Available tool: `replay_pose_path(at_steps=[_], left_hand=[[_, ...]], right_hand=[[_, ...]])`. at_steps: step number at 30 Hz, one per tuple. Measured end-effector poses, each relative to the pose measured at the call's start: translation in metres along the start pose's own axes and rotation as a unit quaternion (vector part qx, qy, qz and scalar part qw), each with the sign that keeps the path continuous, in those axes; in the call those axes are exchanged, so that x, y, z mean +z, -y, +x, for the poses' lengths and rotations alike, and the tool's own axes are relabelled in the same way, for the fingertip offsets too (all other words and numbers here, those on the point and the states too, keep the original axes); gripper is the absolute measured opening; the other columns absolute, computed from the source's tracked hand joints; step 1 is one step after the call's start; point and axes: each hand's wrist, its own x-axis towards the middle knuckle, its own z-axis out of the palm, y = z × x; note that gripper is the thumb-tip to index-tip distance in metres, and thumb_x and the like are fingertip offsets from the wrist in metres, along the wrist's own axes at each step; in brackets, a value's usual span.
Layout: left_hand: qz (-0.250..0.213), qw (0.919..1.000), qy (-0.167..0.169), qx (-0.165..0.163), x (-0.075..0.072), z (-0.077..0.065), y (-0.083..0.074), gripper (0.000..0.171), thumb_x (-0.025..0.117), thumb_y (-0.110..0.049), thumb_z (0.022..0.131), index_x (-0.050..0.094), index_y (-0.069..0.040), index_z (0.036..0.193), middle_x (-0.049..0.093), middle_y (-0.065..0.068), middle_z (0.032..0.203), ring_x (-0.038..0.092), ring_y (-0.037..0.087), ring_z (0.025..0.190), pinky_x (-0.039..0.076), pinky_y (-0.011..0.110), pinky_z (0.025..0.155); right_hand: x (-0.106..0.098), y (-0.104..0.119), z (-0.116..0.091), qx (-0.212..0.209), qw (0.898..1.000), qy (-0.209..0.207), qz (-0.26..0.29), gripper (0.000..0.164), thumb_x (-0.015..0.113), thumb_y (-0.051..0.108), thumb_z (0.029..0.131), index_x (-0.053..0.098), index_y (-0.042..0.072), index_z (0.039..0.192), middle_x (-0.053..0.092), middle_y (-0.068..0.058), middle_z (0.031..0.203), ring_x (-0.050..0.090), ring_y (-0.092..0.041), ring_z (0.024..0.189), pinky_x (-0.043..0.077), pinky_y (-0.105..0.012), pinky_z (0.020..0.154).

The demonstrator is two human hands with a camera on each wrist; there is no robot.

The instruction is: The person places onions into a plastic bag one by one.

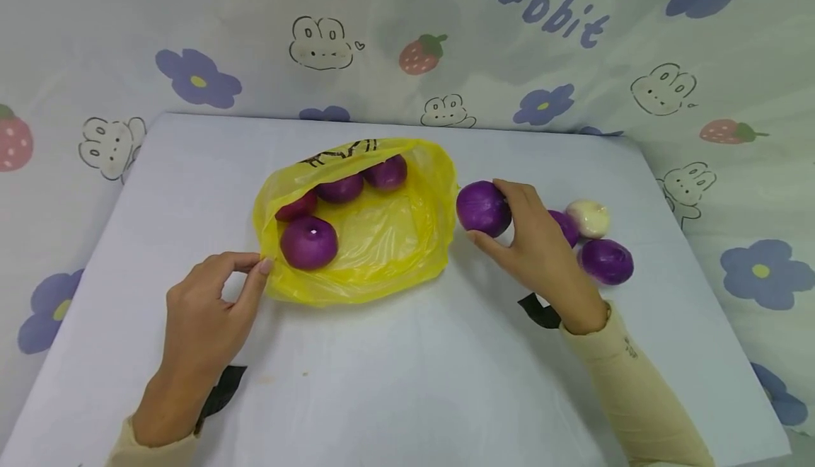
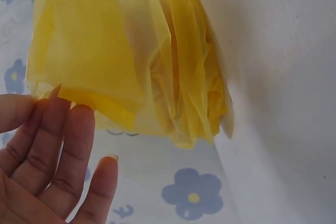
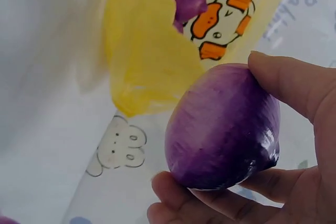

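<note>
A person in cream sleeves works with both hands at a white table [image 1: 407, 389], with a cloth [image 1: 255, 21] of rabbits, strawberries and blue flowers behind it. The right hand [image 1: 541, 255] holds a round purple onion [image 1: 482, 209], thumb on one side and fingers on the other, just outside the right edge of a yellow plastic bag [image 1: 356, 296]; whether onion and bag touch is hard to tell. The left hand [image 1: 213, 304] pinches the bag's left rim between thumb and fingers. The bag lies with its mouth gaping, showing four purple or reddish onions [image 1: 308, 243] inside. To the right, on the table, sit a white onion [image 1: 588, 219], a purple onion [image 1: 607, 262] and another purple one [image 1: 563, 228] partly hidden by the right hand. The held onion looks firm and smooth, with a glossy patch in the right wrist view, so it may be slippery and likely to roll if set down; it is probably light enough for one hand, though its weight cannot be seen. Its widest part, gripped from opposite sides, seems the surest hold. The bag looks thin, limp and crinkled, likely to sag or tear if tugged hard, so a gentle pinch at the rim suits it.
</note>
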Motion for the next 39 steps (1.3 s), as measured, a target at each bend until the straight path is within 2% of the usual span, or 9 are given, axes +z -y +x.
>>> replay_pose_path(at_steps=[8,15,20,24,32,39], left_hand=[[0.0,1.0,-0.001,-0.008,0.001,-0.001,0.0,0.02,0.085,0.007,0.078,0.073,0.008,0.094,0.075,0.021,0.089,0.07,0.041,0.084,0.034,0.003,0.096],[0.018,0.9995,0.017,-0.021,-0.003,-0.003,-0.001,0.018,0.083,0.0,0.085,0.073,0.008,0.096,0.075,0.02,0.091,0.07,0.041,0.087,0.032,0.002,0.097],[0.015,0.9997,0.015,-0.014,0.0,-0.003,-0.001,0.017,0.083,-0.001,0.085,0.073,0.008,0.096,0.075,0.02,0.091,0.07,0.041,0.087,0.033,0.003,0.097],[0.007,0.9997,0.014,-0.017,0.004,-0.004,-0.001,0.016,0.083,0.001,0.086,0.073,0.008,0.097,0.075,0.019,0.091,0.07,0.04,0.087,0.033,0.003,0.097],[0.005,0.9996,0.017,-0.023,0.002,-0.006,0.0,0.015,0.082,0.003,0.086,0.072,0.008,0.097,0.075,0.019,0.091,0.071,0.039,0.087,0.034,0.003,0.097],[-0.005,0.9999,0.012,-0.008,0.002,-0.006,0.002,0.016,0.083,0.003,0.083,0.073,0.006,0.096,0.075,0.017,0.091,0.07,0.038,0.085,0.035,0.005,0.099]], right_hand=[[0.001,0.022,0.003,-0.033,0.999,0.004,0.013,0.085,0.085,0.038,0.09,0.042,0.004,0.155,0.048,-0.019,0.148,0.057,-0.031,0.128,0.052,-0.048,0.102],[0.013,0.039,0.01,-0.066,0.997,0.023,0.017,0.084,0.081,0.044,0.092,0.041,0.007,0.156,0.047,-0.015,0.148,0.062,-0.028,0.121,0.056,-0.043,0.098],[0.019,0.051,0.013,-0.085,0.996,0.039,0.017,0.083,0.081,0.044,0.093,0.041,0.007,0.156,0.047,-0.015,0.148,0.062,-0.027,0.12,0.056,-0.041,0.097],[0.023,0.055,0.015,-0.1,0.994,0.044,0.008,0.083,0.082,0.042,0.092,0.041,0.004,0.154,0.048,-0.015,0.146,0.062,-0.026,0.119,0.055,-0.04,0.097],[0.028,0.065,0.018,-0.113,0.992,0.052,0.007,0.084,0.083,0.04,0.091,0.042,0.002,0.153,0.048,-0.015,0.148,0.06,-0.025,0.123,0.052,-0.039,0.102],[0.03,0.075,0.022,-0.137,0.989,0.05,0.002,0.082,0.084,0.041,0.09,0.045,0.002,0.151,0.052,-0.011,0.144,0.058,-0.022,0.123,0.053,-0.035,0.1]])
